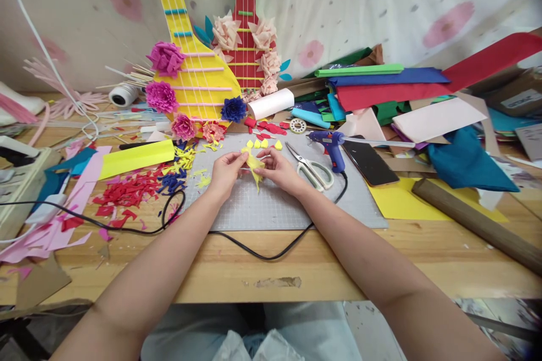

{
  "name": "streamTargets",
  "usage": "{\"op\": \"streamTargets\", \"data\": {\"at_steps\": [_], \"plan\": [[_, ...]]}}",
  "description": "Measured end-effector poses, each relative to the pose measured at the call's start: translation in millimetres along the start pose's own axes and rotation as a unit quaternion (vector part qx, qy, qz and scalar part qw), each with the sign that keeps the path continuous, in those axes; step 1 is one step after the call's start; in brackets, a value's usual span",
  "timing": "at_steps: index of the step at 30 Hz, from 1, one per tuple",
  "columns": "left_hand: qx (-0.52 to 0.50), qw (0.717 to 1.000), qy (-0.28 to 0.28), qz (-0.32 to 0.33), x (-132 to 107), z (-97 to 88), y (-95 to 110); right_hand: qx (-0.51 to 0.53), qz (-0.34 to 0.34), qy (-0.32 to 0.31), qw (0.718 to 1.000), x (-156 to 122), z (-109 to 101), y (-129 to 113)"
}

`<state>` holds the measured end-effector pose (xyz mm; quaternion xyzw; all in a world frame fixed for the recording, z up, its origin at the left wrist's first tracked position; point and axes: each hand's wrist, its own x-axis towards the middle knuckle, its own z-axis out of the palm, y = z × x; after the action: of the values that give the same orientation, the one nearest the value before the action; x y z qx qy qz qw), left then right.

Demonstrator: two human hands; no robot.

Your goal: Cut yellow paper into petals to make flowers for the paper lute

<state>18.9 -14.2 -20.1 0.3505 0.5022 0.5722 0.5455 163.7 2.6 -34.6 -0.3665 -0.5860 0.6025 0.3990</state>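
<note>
Above the grey cutting mat [271, 211], both my hands are closed on a piece of yellow crepe paper [255, 164]. The fingertips of my left hand [227, 172] pinch its upper left side. My right hand [279, 170] grips its right edge, with the thumb and fingers partly hiding the paper. Several small yellow paper petals [263, 144] lie in a row just beyond my fingers. To the right of my right hand rest scissors [312, 168] with pale handles. A blue glue gun [332, 146] lies past them.
Yellow [192, 82] and red [245, 62] paper guitars with paper flowers lean at the back. Red paper scraps [127, 194] are heaped on the left. A black cord [262, 258] crosses the table front. A phone [369, 161] and brown paper roll [474, 223] lie right.
</note>
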Motion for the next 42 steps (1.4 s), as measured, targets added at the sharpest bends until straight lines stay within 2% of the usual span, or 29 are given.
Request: {"op": "streamTargets", "data": {"at_steps": [5, 9, 14, 17, 21, 26, 30, 34, 38, 42], "plan": [[0.051, 0.997, -0.020, 0.045, -1, -0.5, -5, -0.009, 0.002, 0.010, 1.000, 0, 4, -2], [0.046, 0.998, -0.031, 0.044, -3, 0.2, -5, -0.026, 0.006, 0.023, 0.999, 3, 5, 3], [0.018, 1.000, -0.001, 0.021, -2, -0.1, -1, -0.014, 0.020, -0.030, 0.999, 4, 2, 2], [0.016, 1.000, -0.008, 0.008, -2, -0.5, 2, -0.013, 0.032, -0.044, 0.998, 3, -1, -1], [0.018, 0.999, -0.046, -0.007, -4, -1.3, 3, -0.003, 0.029, -0.043, 0.999, 3, -2, -1], [0.021, 0.999, -0.024, -0.007, -4, -0.7, 1, -0.022, 0.022, -0.013, 0.999, 2, 4, 2], [0.048, 0.997, -0.056, -0.011, -4, -0.8, 3, -0.031, 0.013, 0.012, 0.999, 1, 6, 1], [0.046, 0.996, -0.067, -0.023, -3, -2.7, 5, -0.023, 0.021, -0.029, 0.999, 1, 1, -2], [-0.005, 0.999, -0.025, -0.030, 2, -5.8, 5, -0.002, 0.049, -0.097, 0.994, 3, -6, -3], [-0.023, 0.999, -0.009, -0.026, 4, -8.6, 6, -0.026, 0.054, -0.131, 0.990, 2, -11, -7]]}}
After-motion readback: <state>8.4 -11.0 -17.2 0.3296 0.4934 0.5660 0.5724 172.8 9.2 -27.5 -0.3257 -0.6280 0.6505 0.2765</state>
